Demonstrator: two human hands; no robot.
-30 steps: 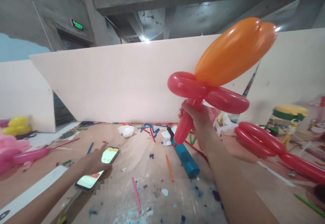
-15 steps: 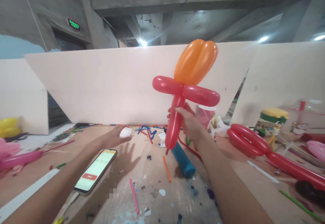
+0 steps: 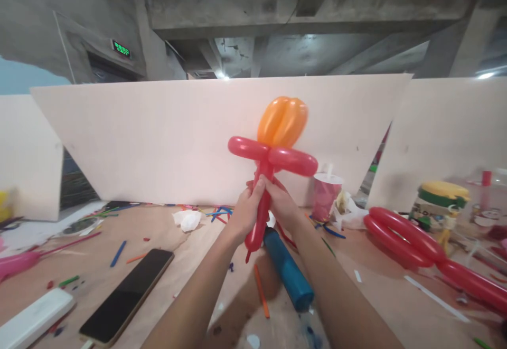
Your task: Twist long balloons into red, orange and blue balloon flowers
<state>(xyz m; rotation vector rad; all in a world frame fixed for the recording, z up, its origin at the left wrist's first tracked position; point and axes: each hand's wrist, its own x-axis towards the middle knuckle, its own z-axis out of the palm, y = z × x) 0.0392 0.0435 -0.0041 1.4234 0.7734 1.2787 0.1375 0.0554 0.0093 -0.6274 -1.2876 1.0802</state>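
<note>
An orange and red balloon figure (image 3: 259, 217) stands upright, leaning slightly right, above the table. Its top is a cluster of orange lobes, with two red lobes spread sideways below and a red stem ending in a small tip. My left hand (image 3: 247, 209) wraps round the stem from the left, thumb in front. From the right, my right hand (image 3: 283, 201) grips the same stem just under the side lobes. Below the hands lies a blue cylindrical pump (image 3: 289, 270).
A phone (image 3: 129, 293) and a white device (image 3: 35, 317) lie at the left. Another red balloon (image 3: 404, 235), a pink cup (image 3: 325, 196) and a yellow-lidded jar (image 3: 441, 204) are at the right. Balloon scraps litter the table; white boards (image 3: 158, 138) stand behind.
My left hand has moved from over the table onto the red stem. The balloon figure has come lower and a little left. The phone screen has gone dark, and the view has shifted.
</note>
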